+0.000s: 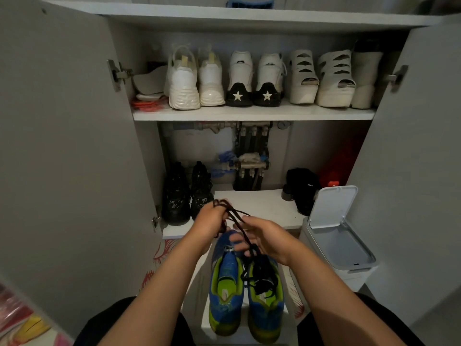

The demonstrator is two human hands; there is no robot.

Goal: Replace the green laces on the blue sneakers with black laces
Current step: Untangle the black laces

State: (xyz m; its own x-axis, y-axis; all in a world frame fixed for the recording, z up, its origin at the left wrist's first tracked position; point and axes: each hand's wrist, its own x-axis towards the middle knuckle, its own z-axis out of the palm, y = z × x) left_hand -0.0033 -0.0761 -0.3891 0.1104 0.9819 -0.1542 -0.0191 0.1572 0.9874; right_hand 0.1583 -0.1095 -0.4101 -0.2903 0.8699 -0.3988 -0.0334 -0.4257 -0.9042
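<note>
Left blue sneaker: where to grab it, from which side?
Pinch the heel collar of the left blue sneaker from above, on the near outer side. Its heel faces the person, opening up; the right blue sneaker sits close along its inner side, and the left hand and right hand hold the black laces over its toe.

The far toe ends of the blue mesh sneakers with lime-green lining [225,293] are partly hidden under the left hand [210,227] and right hand [265,237]. The black cord laces [262,275] lie bunched over the right shoe's opening, hiding its eyelets. A blue fabric item [250,2] on the far top shelf is cut off by the upper edge, and the red object [341,161] in the far right corner is too dark to identify.
</note>
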